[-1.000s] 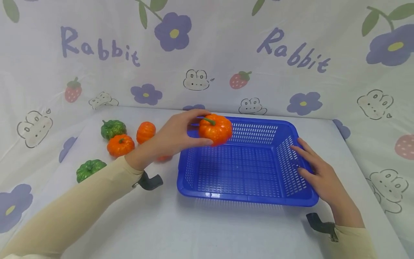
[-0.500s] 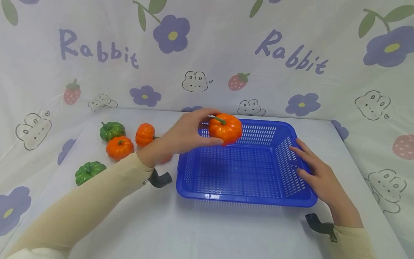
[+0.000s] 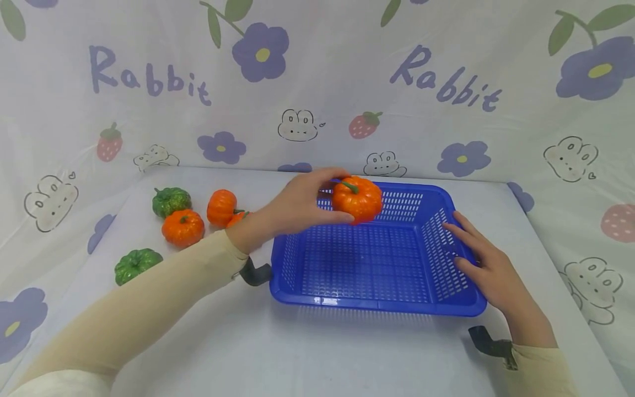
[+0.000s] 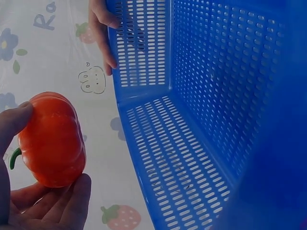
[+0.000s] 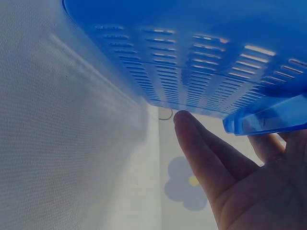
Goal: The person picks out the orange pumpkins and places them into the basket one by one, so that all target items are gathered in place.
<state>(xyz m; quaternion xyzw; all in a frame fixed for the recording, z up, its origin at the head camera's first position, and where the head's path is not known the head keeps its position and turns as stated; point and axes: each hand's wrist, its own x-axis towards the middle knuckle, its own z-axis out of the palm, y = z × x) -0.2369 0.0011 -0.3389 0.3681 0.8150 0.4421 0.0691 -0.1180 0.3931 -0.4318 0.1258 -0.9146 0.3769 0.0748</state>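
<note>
My left hand (image 3: 302, 203) grips a small orange pumpkin (image 3: 361, 199) with a green stem, thumb on one side and fingers on the other. The pumpkin is up over the back left part of a blue plastic basket (image 3: 377, 304). In the left wrist view the same pumpkin (image 4: 53, 139) shows beside the basket's slotted wall (image 4: 144, 48). My right hand (image 3: 491, 270) holds the basket's right rim, with fingers on both sides of it. From the right wrist view, that hand (image 5: 240, 177) has a finger below the rim, along the wall's outside.
Left of the basket lie a dark green pumpkin (image 3: 171, 202), an orange one (image 3: 183, 227), another orange one (image 3: 221, 207) and a lighter green one (image 3: 137, 266). One more orange pumpkin (image 3: 238, 218) is partly hidden behind my left wrist. A patterned cloth (image 3: 317, 82) hangs behind the white table (image 3: 307, 358).
My left hand has carried the orange pumpkin to the right, further over the basket. My right hand stays at the basket's right rim.
</note>
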